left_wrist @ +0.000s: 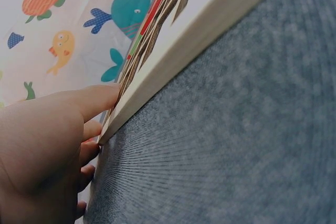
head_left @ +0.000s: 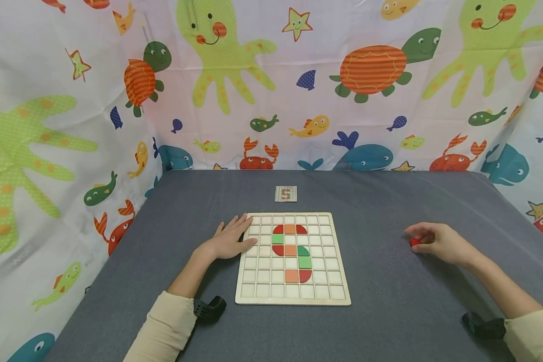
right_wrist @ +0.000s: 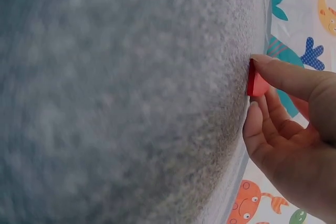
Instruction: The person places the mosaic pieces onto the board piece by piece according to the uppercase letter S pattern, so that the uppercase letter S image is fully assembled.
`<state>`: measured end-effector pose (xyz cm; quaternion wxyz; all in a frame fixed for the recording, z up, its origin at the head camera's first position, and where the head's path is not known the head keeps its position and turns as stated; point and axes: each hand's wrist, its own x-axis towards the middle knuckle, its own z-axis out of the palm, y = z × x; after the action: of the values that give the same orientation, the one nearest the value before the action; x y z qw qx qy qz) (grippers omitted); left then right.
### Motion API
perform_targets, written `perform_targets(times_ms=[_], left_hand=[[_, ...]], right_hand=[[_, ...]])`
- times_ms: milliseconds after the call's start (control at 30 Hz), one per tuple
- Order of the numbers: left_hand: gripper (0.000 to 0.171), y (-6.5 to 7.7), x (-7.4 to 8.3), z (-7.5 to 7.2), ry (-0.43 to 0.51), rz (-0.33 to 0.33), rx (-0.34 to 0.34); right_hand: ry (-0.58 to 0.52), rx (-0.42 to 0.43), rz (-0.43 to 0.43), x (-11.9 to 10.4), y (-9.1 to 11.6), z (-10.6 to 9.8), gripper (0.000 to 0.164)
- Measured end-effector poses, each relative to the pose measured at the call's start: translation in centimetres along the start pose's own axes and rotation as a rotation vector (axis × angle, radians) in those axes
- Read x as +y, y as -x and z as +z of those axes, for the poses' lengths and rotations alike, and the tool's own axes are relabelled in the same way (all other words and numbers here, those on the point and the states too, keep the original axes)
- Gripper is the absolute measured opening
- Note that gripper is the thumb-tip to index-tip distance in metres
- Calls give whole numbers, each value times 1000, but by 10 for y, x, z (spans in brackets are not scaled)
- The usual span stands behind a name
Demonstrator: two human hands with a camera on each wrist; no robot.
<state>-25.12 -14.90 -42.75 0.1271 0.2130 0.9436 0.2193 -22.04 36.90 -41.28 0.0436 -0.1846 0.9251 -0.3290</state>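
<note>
A square wooden grid board (head_left: 294, 302) lies on the dark grey cloth. Red and green quarter-round pieces and orange (head_left: 290, 229) and green squares sit in its cells, forming a curved S-like figure. My left hand (head_left: 230, 240) rests at the board's upper left edge, fingers extended and thumb touching the rim; the left wrist view shows this hand (left_wrist: 42, 140) against the board's side. Off to the right of the board, my right hand (head_left: 445, 245) pinches a red quarter-round piece (right_wrist: 258, 83) between thumb and fingers, close to the cloth.
A small pattern card (head_left: 286, 194) with an S figure on a grid lies behind the board. Grey cloth (head_left: 375, 322) covers the table. A white curtain (head_left: 253, 125) printed with sea animals stands behind and at both sides. Black bands (head_left: 209, 308) circle both wrists.
</note>
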Motion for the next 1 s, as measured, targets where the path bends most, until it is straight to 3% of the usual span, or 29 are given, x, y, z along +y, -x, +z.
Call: perform_targets(times_ms=[133,233,367,633,1000], left_hand=[[71,0,-1,1,4,6,-3],[71,-1,-2,1,-3,7,-10],[70,0,-2,0,1,12,-5],[69,0,0,-2,-8,4,-7],[71,0,-1,0,-6,-5,-22]], right_hand=[[10,-3,22,-1,1,-2,32],[1,-16,93,-4,1,-4,28],[-29,-15,180,-7,0,-7,31],[-122,-7,238,-8,0,-6,35],[-380,-81,291,-13,-8,-2,56]])
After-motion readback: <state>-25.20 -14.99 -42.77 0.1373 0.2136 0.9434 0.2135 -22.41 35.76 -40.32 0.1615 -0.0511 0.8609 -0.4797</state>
